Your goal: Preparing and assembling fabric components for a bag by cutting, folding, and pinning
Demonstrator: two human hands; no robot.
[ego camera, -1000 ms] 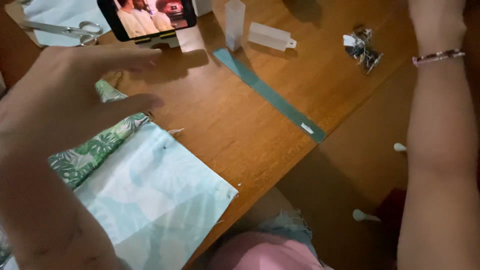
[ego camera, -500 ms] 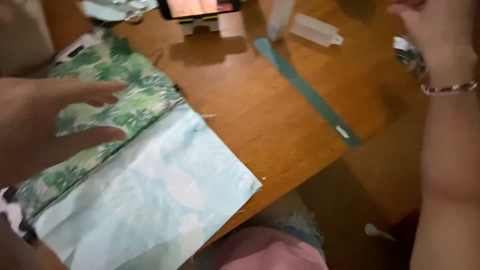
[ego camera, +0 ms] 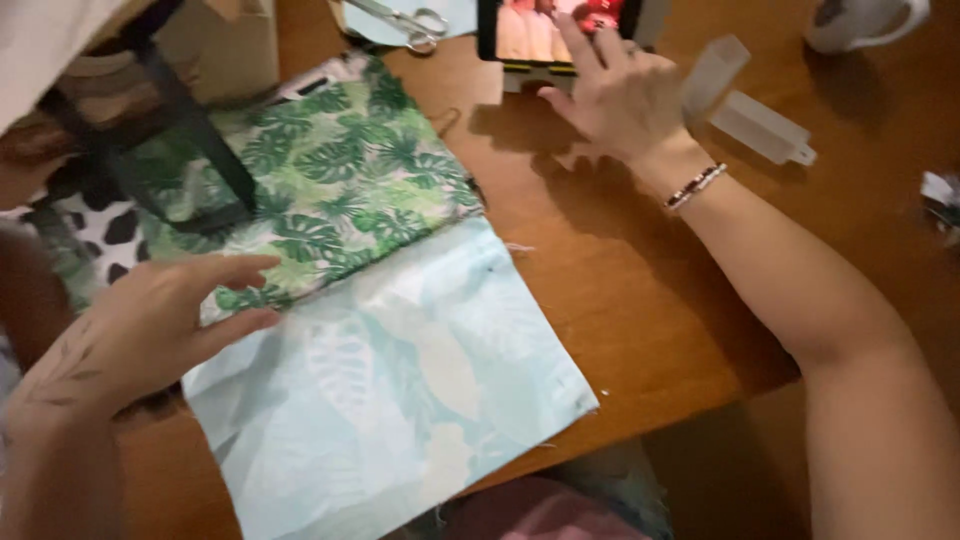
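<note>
Left hand [ego camera: 150, 330] flat on the near-left edge of the leaf-print fabric [ego camera: 370, 300], fingers [ego camera: 235, 270] spread apart and pressing down, not gripping anything. Fabric spread across the wooden bench [ego camera: 620, 290], green leafy side up at the far end, pale folded-over side nearer, near corner hanging just over the bench edge. Right hand [ego camera: 610, 95] up at the far side, fingers loosely apart, index fingertip touching the screen of a phone [ego camera: 555, 25] propped on a small stand. Beaded bracelet [ego camera: 695, 187] on that wrist. Scissors [ego camera: 400, 18] just left of the phone, two clear plastic boxes [ego camera: 760, 125] to its right, white mug [ego camera: 860, 20] in the far right corner.
</note>
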